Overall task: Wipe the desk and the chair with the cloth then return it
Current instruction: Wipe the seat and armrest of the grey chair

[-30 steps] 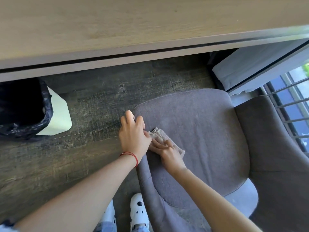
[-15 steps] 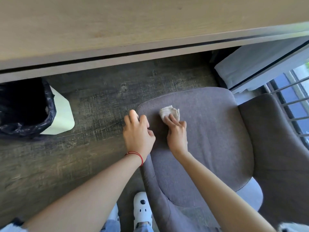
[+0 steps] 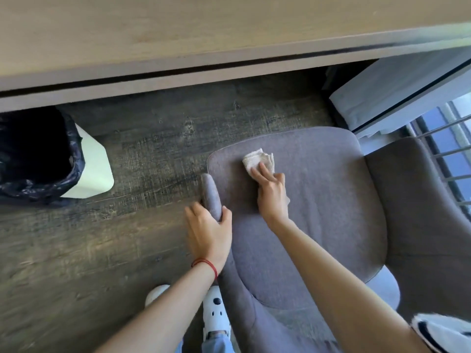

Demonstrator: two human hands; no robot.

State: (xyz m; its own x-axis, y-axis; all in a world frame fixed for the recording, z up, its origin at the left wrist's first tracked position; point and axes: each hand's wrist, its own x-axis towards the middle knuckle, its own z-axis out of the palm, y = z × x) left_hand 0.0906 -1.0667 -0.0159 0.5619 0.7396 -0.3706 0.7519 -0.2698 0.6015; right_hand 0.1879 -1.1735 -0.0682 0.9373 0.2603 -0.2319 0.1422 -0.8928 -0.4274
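Dark wood-plank floor (image 3: 142,149); white bin (image 3: 91,169) with black liner, left; barred window (image 3: 448,149), daylight, right.

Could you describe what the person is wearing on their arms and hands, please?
Both forearms are bare, with no gloves. The left hand has a thin red string bracelet at the wrist. The right hand wears nothing; a white, dark-striped sleeve edge shows near its upper arm.
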